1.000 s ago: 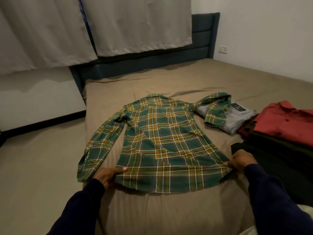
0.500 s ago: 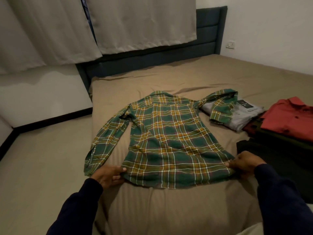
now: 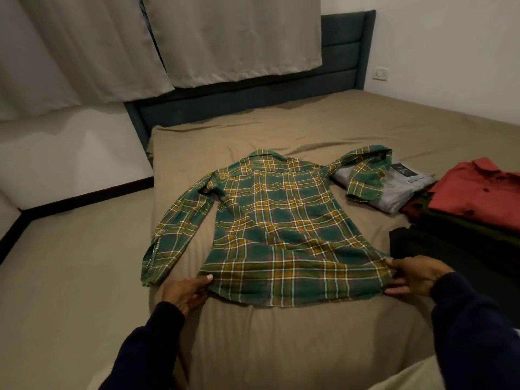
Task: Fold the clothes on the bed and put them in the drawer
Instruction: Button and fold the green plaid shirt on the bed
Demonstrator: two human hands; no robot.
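Observation:
A green and yellow plaid shirt [image 3: 284,229] lies spread back-up on the brown bed [image 3: 281,339], collar pointing away from me. My left hand [image 3: 185,291] pinches the hem's left corner, thumb on top of the cloth. My right hand [image 3: 413,274] pinches the hem's right corner. The shirt's left sleeve runs down along the bed's left edge. Its right sleeve is draped over folded grey jeans [image 3: 399,190].
To the right sit a red shirt [image 3: 478,190] on a stack of dark folded clothes [image 3: 450,235]. A dark blue headboard [image 3: 346,68] and grey curtains [image 3: 225,38] stand behind the bed. Beige floor [image 3: 70,277] lies left of the mattress. No drawer is in view.
Both hands have stayed at the hem corners while tugging the hem toward me; the shirt's lower edge looks flatter and straighter. The view has shifted slightly.

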